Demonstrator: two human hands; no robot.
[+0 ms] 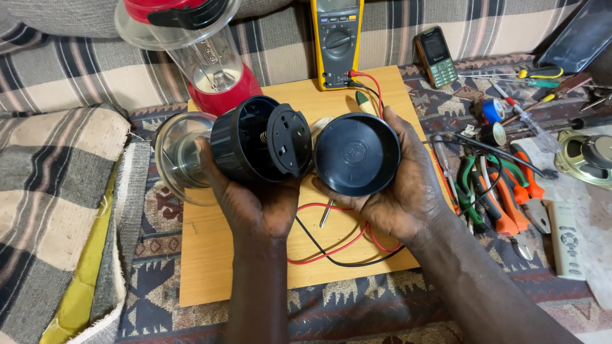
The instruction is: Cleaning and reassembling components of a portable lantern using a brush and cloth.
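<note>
Gripping a black-based clear jar [210,150], left hand [255,204]; right hand [401,191] holds dark cap [357,154].

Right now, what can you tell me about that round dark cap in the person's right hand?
The round cap looks like dark blue-black plastic, smooth and slightly glossy, with a faint moulded mark at its centre and a raised rim. The right hand cups it from beneath and behind, its flat face tilted toward the camera. It is held above the wooden board, close beside the black lantern base, which the left hand holds.
</note>
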